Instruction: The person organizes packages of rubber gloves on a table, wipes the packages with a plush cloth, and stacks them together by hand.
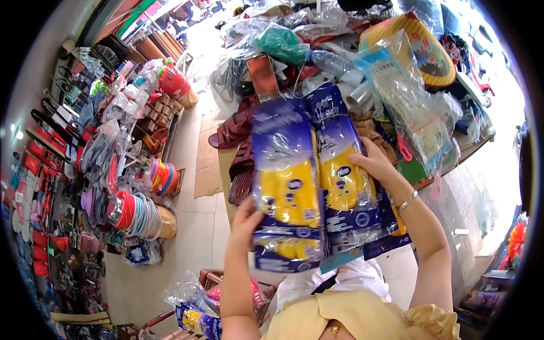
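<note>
Two stacks of purple-and-blue plastic packs, each with yellow rubber gloves showing through, lie side by side in front of me. My left hand (246,221) grips the lower left edge of the left glove pack (289,175), which is slightly blurred at its top. On the right glove pack (343,170), held by its right side, the fingers of my right hand (374,164) lie over the face near the edge. A band runs round the upper part of that pack. More packs (388,243) stick out beneath it, above my lap.
Dark red slippers (241,153) lie left of the packs. The table behind is heaped with plastic bags, a clear bottle (337,65), a phone-like object (262,78) and a yellow fan-shaped item (419,48). Below left, a basket (212,277) holds another glove pack (198,323). Goods line the left wall.
</note>
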